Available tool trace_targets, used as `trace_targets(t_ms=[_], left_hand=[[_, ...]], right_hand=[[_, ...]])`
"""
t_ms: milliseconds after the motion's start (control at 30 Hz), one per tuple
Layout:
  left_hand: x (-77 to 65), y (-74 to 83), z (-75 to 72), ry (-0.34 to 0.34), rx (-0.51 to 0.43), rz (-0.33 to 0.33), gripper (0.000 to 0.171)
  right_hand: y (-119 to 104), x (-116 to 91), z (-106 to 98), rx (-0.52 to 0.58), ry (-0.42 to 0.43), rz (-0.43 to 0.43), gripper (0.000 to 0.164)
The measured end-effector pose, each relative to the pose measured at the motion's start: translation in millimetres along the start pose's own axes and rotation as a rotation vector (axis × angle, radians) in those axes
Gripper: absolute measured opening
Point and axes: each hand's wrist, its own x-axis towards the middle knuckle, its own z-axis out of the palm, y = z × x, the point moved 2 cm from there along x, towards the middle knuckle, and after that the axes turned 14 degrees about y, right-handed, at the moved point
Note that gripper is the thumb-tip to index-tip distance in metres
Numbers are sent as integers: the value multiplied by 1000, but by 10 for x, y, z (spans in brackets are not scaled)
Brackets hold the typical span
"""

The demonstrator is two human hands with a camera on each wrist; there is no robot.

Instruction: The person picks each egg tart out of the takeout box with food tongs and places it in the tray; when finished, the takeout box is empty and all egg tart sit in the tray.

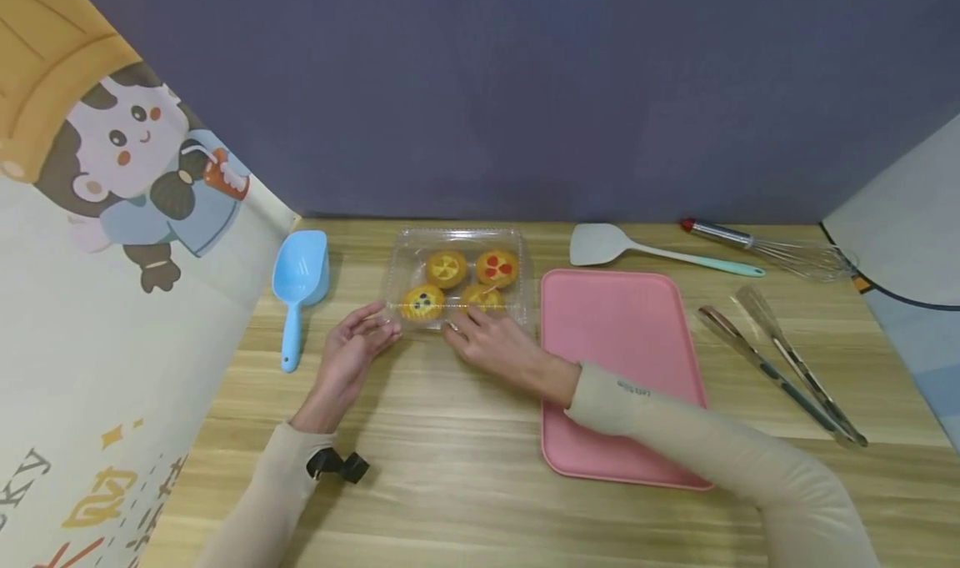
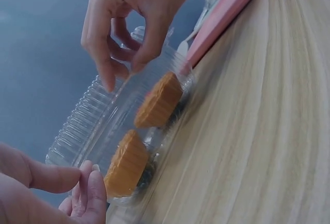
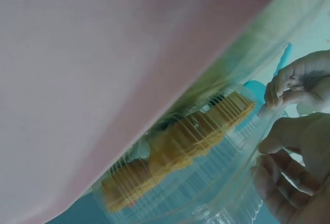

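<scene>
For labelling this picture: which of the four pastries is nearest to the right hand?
The front-right pastry: in the head view, the right hand covers part of it, while no hand covers the front-left, back-left or back-right one.

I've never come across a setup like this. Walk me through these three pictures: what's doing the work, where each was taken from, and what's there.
There's no machine here: a person works with bare hands. The wide picture comes from a camera worn on the head, looking forward and down. The other two come from cameras on the left and right wrists, so they look tilted and close.

On the wooden table is a clear plastic box with four small tarts inside. The left hand pinches its near left corner; the right hand seems to pinch its near edge.

Left of the box lies a blue scoop; to its right are a pink tray, a spatula, a whisk and tongs.
</scene>
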Motion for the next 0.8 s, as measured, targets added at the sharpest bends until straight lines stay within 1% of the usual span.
trace_targets(t_ms=[233, 467, 567, 667, 800], left_hand=[[6, -6, -7, 28, -6, -11, 54], [16, 8, 9, 33, -43, -20, 50], [15, 11, 7, 37, -53, -24, 49], [10, 8, -5, 40, -47, -35, 48], [16, 1, -10, 43, -35, -29, 49]], right_hand=[[-3, 8, -10, -14, 5, -1, 26], [22, 14, -15, 12, 15, 8, 26], [31, 21, -11, -2, 28, 7, 25], [33, 24, -1, -20, 41, 2, 24], [39, 37, 0, -27, 56, 6, 22]])
